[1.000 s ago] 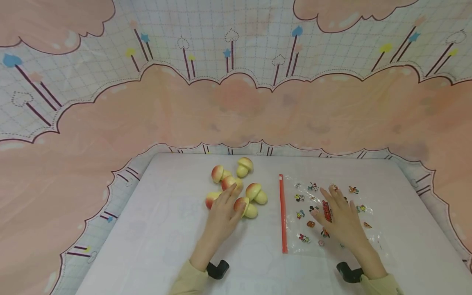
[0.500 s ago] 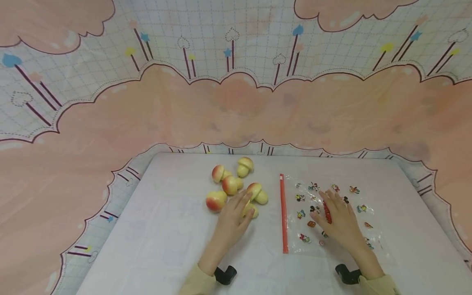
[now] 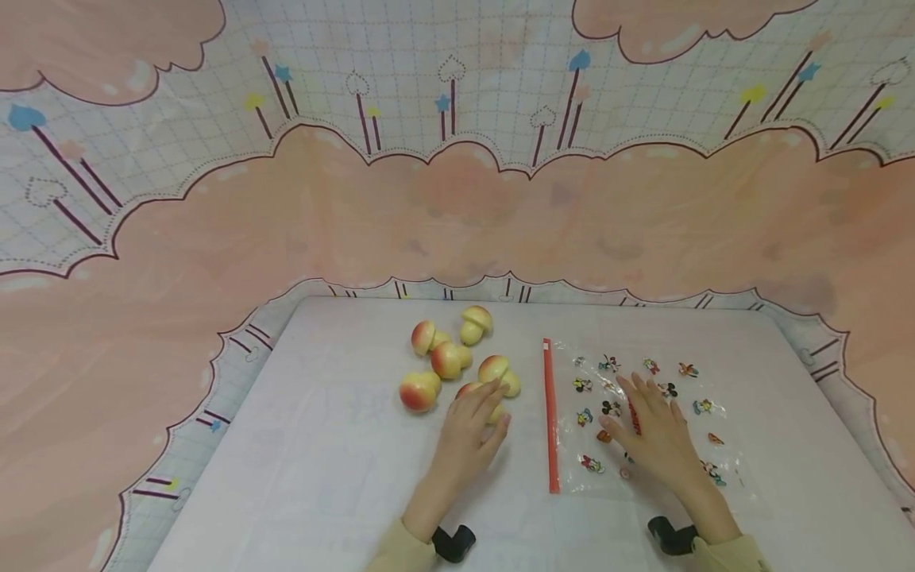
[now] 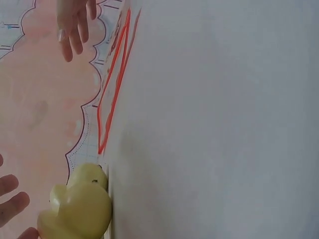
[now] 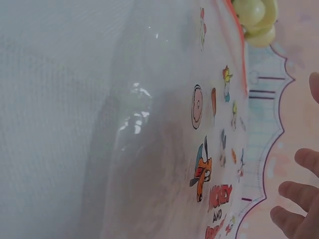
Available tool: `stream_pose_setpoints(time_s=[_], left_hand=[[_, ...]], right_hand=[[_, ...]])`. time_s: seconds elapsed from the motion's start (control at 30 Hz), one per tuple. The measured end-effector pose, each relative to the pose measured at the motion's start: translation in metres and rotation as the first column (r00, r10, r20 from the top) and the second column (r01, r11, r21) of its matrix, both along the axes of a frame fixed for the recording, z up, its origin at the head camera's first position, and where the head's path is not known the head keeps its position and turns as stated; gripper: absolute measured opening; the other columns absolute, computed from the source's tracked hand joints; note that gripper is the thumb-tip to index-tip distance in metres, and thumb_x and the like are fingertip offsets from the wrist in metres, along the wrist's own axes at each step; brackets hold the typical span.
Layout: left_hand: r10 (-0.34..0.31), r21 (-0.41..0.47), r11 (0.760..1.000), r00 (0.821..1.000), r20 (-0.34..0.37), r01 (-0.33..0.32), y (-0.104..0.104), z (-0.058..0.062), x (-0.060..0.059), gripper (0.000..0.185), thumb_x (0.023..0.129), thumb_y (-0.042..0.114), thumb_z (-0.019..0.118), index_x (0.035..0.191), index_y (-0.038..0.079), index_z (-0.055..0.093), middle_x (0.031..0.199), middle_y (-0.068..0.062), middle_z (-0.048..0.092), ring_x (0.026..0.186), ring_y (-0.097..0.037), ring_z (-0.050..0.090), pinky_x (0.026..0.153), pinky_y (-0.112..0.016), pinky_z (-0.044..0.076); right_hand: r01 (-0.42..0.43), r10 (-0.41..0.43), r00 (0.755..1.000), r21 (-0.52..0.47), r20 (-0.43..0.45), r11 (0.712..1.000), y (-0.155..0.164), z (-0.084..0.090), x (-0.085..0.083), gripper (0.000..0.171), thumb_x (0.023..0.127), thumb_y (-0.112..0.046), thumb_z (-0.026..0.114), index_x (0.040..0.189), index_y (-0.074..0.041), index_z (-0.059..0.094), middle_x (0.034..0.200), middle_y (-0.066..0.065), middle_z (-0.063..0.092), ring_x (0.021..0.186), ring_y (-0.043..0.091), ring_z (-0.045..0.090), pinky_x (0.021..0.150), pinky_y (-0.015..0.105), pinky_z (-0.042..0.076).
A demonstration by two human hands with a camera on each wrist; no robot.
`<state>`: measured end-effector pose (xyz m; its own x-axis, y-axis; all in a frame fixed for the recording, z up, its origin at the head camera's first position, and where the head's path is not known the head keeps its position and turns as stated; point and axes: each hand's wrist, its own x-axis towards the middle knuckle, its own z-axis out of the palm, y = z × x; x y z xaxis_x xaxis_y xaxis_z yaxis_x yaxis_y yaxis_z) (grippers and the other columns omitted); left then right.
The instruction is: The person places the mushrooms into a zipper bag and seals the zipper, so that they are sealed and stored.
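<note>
In the head view, several yellow toy mushrooms with reddish caps lie in a loose group left of centre. My left hand (image 3: 468,441) is over the nearest mushroom (image 3: 495,413), partly covering it, fingers loosely extended. In the left wrist view its fingers (image 4: 15,201) appear beside a yellow mushroom (image 4: 79,211); whether they touch it, I cannot tell. To the right lies a clear zip bag (image 3: 572,477) with cartoon prints and a red zip edge (image 3: 550,421). Spread fingers of my right hand (image 3: 658,437) are above the bag, gripping nothing, as the right wrist view's fingers (image 5: 296,201) also show.
Both hands are over a white table (image 3: 286,461). A patterned pink cloth (image 3: 457,214) hangs behind it and shows at the sides. A black wrist piece sits at each wrist, left (image 3: 455,543) and right (image 3: 672,536).
My left hand has shifted right and a little toward me, uncovering the mushrooms on the left. The right hand has drawn back slightly. Mushrooms and bag stay where they were.
</note>
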<state>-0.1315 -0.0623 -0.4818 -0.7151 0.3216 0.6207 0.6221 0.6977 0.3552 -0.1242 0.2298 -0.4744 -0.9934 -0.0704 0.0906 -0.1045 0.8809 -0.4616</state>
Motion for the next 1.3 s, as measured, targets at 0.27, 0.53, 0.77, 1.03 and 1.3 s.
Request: stream_pose_setpoints(time_s=[0.27, 0.53, 0.77, 1.03, 1.3], left_hand=[[-0.057, 0.018, 0.998, 0.997, -0.051, 0.058, 0.005, -0.007, 0.0, 0.039, 0.088, 0.016, 0.063, 0.126, 0.009, 0.062, 0.127, -0.01, 0.064, 0.116, -0.023, 0.06, 0.099, -0.041, 0.047], [-0.092, -0.001, 0.996, 0.996, -0.006, 0.092, 0.01, -0.009, 0.003, 0.038, 0.092, 0.02, 0.06, 0.129, 0.013, 0.058, 0.129, -0.006, 0.062, 0.118, -0.019, 0.059, 0.101, -0.034, 0.047], [-0.128, -0.024, 0.991, 0.972, 0.199, 0.135, 0.016, -0.004, 0.006, 0.04, 0.096, 0.026, 0.057, 0.135, 0.016, 0.055, 0.136, -0.005, 0.058, 0.125, -0.02, 0.056, 0.103, -0.037, 0.047], [-0.137, -0.109, 0.975, 0.914, 0.381, 0.192, 0.025, -0.002, 0.003, 0.042, 0.1, 0.033, 0.048, 0.14, 0.021, 0.049, 0.142, -0.003, 0.054, 0.13, -0.019, 0.052, 0.105, -0.038, 0.045], [-0.168, -0.155, 0.953, 0.878, 0.448, 0.261, 0.029, -0.002, -0.009, 0.044, 0.098, 0.031, 0.051, 0.141, 0.017, 0.048, 0.14, -0.001, 0.055, 0.129, -0.018, 0.052, 0.107, -0.034, 0.044]], right_hand=[[-0.001, 0.001, 1.0, -0.006, 0.003, 1.0, -0.001, -0.001, 0.001, 0.078, 0.089, -0.049, 0.061, 0.149, -0.01, 0.031, 0.154, 0.027, 0.027, 0.142, 0.049, 0.019, 0.109, 0.073, 0.011], [-0.001, 0.001, 1.0, -0.001, 0.008, 1.0, -0.003, 0.0, 0.002, 0.078, 0.089, -0.051, 0.06, 0.149, -0.009, 0.032, 0.154, 0.027, 0.026, 0.142, 0.049, 0.018, 0.109, 0.073, 0.011], [-0.004, 0.003, 1.0, 0.011, 0.027, 1.0, -0.002, 0.0, 0.002, 0.079, 0.088, -0.052, 0.06, 0.149, -0.01, 0.031, 0.154, 0.027, 0.025, 0.143, 0.049, 0.018, 0.11, 0.072, 0.01], [-0.017, 0.016, 0.999, 0.02, 0.048, 1.0, -0.001, 0.001, 0.001, 0.081, 0.087, -0.052, 0.061, 0.149, -0.009, 0.031, 0.155, 0.027, 0.025, 0.143, 0.049, 0.017, 0.11, 0.072, 0.01], [-0.023, 0.02, 0.997, 0.043, 0.071, 0.999, 0.002, -0.002, 0.0, 0.081, 0.086, -0.051, 0.063, 0.148, -0.009, 0.031, 0.155, 0.026, 0.024, 0.142, 0.051, 0.018, 0.107, 0.074, 0.012]])
